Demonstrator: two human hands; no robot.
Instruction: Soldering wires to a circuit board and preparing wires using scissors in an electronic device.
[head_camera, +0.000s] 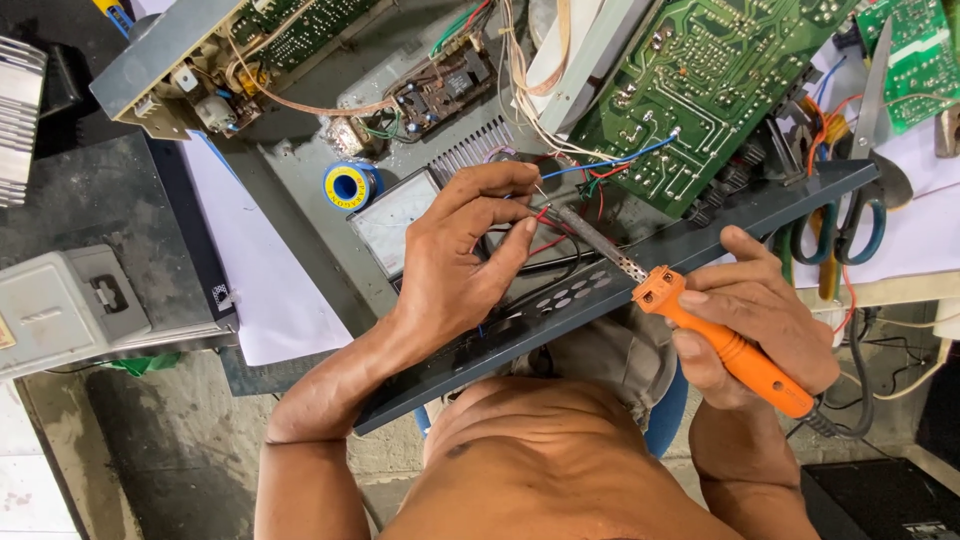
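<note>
Soldering a red wire inside an open chassis.

The right hand wraps its grip around the orange-handled soldering iron, tip meeting the red wire that the left hand pinches between thumb and forefinger, above the dark metal panel. A green circuit board lies just beyond; a solder spool sits left, scissors right.

2 hands: left hand, right hand. 1 orange soldering iron. 1 solder spool. 1 pair of scissors. 1 panel meter. 3 green circuit boards, biggest circuit board.
</note>
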